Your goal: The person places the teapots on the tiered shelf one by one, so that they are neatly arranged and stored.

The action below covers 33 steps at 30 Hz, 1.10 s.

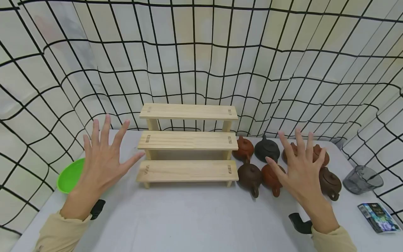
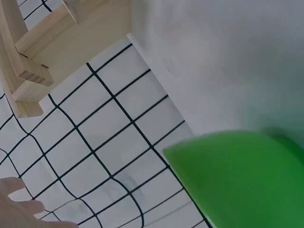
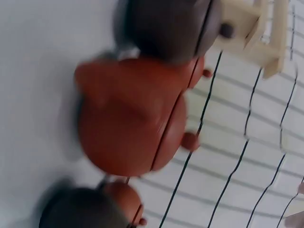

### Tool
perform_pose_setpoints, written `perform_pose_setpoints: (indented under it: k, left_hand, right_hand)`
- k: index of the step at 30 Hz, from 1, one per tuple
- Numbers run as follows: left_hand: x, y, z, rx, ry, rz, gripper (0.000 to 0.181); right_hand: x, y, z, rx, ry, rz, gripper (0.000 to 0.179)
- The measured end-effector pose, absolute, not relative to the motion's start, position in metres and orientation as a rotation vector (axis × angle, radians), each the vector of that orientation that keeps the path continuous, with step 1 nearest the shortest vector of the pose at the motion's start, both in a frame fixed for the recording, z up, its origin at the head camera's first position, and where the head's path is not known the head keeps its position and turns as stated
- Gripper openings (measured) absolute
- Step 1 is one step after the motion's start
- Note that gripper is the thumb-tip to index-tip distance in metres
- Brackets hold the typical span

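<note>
My left hand (image 1: 102, 162) hovers over the left of the table, fingers spread and straight, holding nothing. It overlaps the edge of a green bowl (image 1: 67, 178), which also fills the lower right of the left wrist view. Fingers splayed too, my right hand (image 1: 300, 171) is held above a group of clay teapots and hides parts of some. Among them are a dark brown teapot (image 1: 249, 175), a reddish-brown teapot (image 1: 271, 176), a black teapot (image 1: 267, 149) and another brown one (image 1: 329, 182). The right wrist view shows a red-brown teapot (image 3: 126, 123) close up.
Between the hands stands a three-tier wooden shelf (image 1: 189, 140) with bare boards. A grey transparent cup (image 1: 359, 182) and a small printed box (image 1: 377, 217) are at the right edge. Black netting (image 1: 195, 71) over white sheeting surrounds the white table (image 1: 189, 217).
</note>
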<state>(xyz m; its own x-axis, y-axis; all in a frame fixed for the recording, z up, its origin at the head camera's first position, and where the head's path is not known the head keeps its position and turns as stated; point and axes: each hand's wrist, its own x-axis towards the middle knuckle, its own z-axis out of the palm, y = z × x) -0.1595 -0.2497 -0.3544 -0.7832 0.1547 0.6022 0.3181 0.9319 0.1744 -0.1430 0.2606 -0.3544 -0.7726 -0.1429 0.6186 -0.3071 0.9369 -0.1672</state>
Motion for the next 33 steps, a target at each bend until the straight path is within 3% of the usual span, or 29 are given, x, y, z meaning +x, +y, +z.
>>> perform_pose_setpoints:
  k: [9, 15, 20, 25, 33]
  left_hand:
    - [-0.157, -0.24, -0.351, -0.401, -2.531, -0.73, 0.089]
    - [-0.155, -0.232, -0.344, -0.301, -2.676, -0.998, 0.09]
    - [-0.161, -0.23, -0.349, -0.307, -2.703, -1.206, 0.089]
    - [-0.167, -0.229, -0.351, -0.304, -2.682, -1.417, 0.084]
    - [-0.178, -0.226, -0.351, -0.245, -2.706, -1.554, 0.086]
  right_hand:
    - [-0.128, 0.236, -0.348, 0.501, -2.494, 0.736, 0.054]
    - [-0.118, 0.234, -0.351, 0.425, -2.684, 0.976, 0.029]
    - [-0.112, 0.238, -0.362, 0.314, -2.906, 0.924, 0.014]
    - [-0.103, 0.244, -0.372, 0.212, -3.049, 0.781, 0.015]
    - [-0.1, 0.242, -0.382, 0.125, -3.117, 1.059, 0.021]
